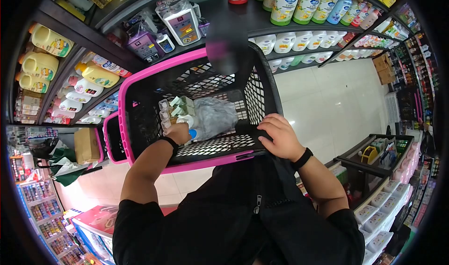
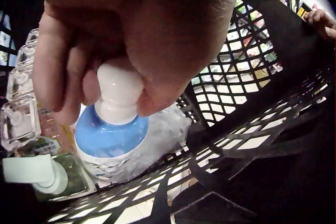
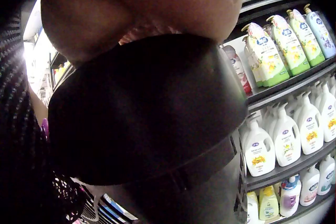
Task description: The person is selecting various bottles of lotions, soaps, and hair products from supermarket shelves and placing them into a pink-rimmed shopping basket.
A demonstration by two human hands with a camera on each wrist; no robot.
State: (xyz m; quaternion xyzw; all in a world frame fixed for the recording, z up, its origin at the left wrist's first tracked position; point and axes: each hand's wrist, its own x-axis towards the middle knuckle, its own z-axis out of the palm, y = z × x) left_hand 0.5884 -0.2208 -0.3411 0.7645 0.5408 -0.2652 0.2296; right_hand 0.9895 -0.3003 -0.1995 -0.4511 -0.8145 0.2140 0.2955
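The left hand (image 1: 178, 133) reaches down inside a black basket with a pink rim (image 1: 122, 106). In the left wrist view this hand (image 2: 131, 29) pinches the white neck (image 2: 118, 94) of a bottle with a blue shoulder (image 2: 111, 133). Beside that bottle are a green pump bottle (image 2: 73, 174), several clear-capped bottles (image 2: 21, 119) and a grey plastic bag (image 1: 216, 117). On the basket's right corner the right hand (image 1: 280, 136) grips the rim, its thumb bent over the edge. The right wrist view shows part of this hand (image 3: 142, 8) over the black rim (image 3: 147, 108).
Shelves of detergent and lotion bottles (image 1: 285, 5) curve along the front and left. A second pink-edged basket (image 1: 112, 138) stands at the left. Tiled floor (image 1: 327, 96) lies to the right, with a bin of goods (image 1: 374, 157) at lower right and a cardboard box (image 1: 87, 145) at left.
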